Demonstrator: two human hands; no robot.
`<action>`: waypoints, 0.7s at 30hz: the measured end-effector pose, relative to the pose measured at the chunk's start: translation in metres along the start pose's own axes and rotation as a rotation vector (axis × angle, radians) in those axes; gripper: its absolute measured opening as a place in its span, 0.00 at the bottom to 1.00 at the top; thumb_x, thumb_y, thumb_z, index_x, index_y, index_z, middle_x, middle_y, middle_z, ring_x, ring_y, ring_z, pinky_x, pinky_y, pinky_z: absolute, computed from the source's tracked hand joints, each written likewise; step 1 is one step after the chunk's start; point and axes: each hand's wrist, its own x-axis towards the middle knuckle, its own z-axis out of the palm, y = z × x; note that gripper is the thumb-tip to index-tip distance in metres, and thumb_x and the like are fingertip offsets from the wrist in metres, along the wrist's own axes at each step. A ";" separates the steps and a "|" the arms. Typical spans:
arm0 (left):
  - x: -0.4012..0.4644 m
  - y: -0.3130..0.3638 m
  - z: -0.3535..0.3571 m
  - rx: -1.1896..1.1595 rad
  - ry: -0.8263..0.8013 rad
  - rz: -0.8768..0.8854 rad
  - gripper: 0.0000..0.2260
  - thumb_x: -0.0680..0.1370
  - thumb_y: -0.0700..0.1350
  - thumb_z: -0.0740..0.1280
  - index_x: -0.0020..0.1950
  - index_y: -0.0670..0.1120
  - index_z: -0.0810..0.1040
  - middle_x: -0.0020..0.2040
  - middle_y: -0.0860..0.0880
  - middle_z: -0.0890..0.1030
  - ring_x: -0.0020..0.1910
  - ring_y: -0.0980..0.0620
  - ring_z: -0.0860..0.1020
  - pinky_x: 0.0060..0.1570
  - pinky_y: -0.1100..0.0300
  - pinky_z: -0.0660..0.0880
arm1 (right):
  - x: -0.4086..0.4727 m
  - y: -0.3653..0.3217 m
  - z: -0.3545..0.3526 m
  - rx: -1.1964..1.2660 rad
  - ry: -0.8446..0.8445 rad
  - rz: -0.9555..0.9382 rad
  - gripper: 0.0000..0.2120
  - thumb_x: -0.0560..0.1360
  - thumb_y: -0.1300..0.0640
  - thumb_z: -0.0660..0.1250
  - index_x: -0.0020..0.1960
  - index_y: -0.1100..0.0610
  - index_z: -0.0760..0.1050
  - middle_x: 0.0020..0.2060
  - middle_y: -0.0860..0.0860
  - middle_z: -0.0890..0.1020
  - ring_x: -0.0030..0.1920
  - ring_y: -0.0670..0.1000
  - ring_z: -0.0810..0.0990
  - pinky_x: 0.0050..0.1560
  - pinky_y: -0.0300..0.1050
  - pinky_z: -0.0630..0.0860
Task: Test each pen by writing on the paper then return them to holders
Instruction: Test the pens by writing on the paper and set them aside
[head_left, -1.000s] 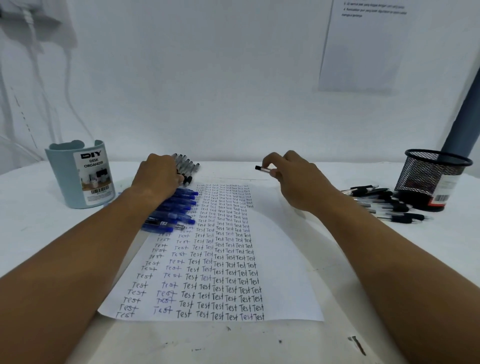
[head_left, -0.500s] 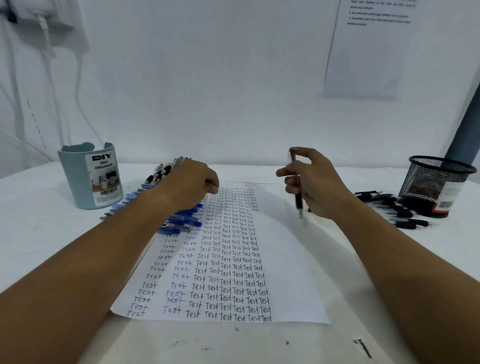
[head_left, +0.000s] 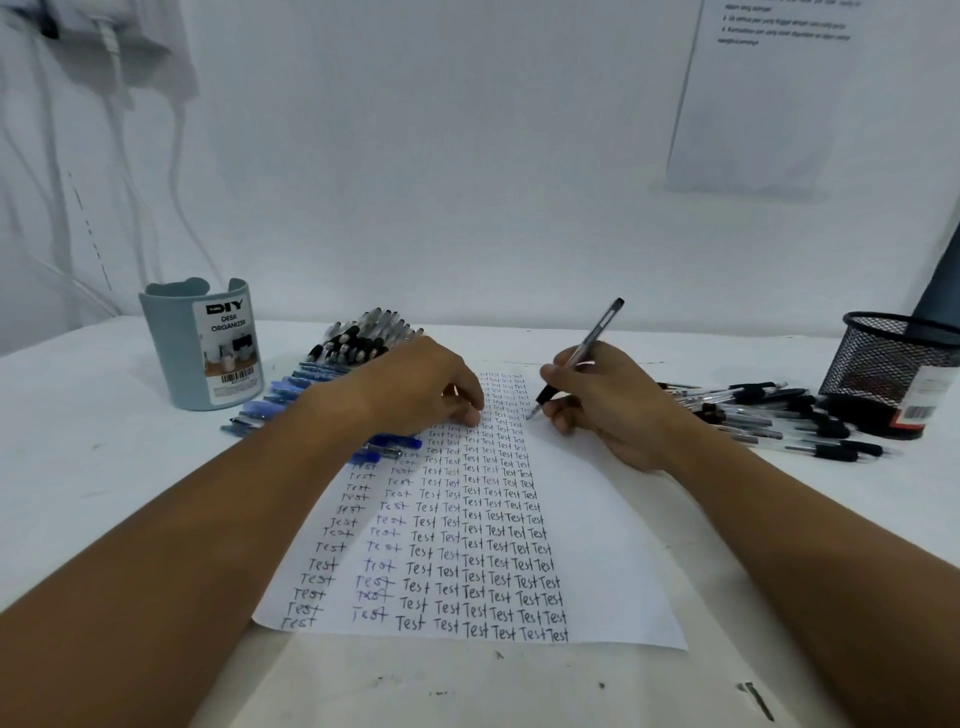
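Your right hand (head_left: 613, 410), right of the frame's centre, has its fingers curled round a black pen (head_left: 576, 358), pinching it near the grip with the tip down on the paper (head_left: 597, 545) beside the last column of "Test" words. Your left hand (head_left: 421, 384) rests with loosely bent fingers on the paper's upper left part, holding nothing. Under and behind that hand lie blue pens (head_left: 291, 400) and a row of black pens (head_left: 358, 343) on the table (head_left: 93, 467). The blue desk organizer (head_left: 200, 348) stands at left; the black mesh holder (head_left: 893, 364) stands at right, with more black pens (head_left: 779, 415) lying beside it.
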 end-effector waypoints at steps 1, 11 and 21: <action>0.000 0.000 0.000 -0.006 -0.012 0.001 0.08 0.75 0.50 0.71 0.53 0.53 0.84 0.46 0.60 0.81 0.48 0.61 0.77 0.50 0.67 0.70 | 0.000 0.001 0.000 0.003 -0.002 0.012 0.08 0.80 0.64 0.64 0.53 0.59 0.65 0.39 0.59 0.74 0.31 0.54 0.76 0.29 0.45 0.72; -0.002 -0.001 0.001 -0.047 -0.023 0.000 0.09 0.74 0.50 0.72 0.53 0.52 0.84 0.50 0.56 0.83 0.50 0.59 0.79 0.58 0.59 0.73 | -0.006 0.007 -0.002 -0.061 -0.054 -0.098 0.16 0.73 0.75 0.66 0.49 0.59 0.65 0.34 0.62 0.77 0.34 0.59 0.76 0.32 0.45 0.75; -0.005 0.003 0.000 -0.029 -0.029 -0.001 0.10 0.74 0.51 0.72 0.54 0.51 0.84 0.51 0.55 0.83 0.51 0.58 0.79 0.59 0.58 0.74 | -0.003 0.013 0.001 -0.217 0.001 -0.130 0.14 0.75 0.70 0.68 0.50 0.58 0.65 0.35 0.59 0.81 0.36 0.59 0.78 0.46 0.55 0.78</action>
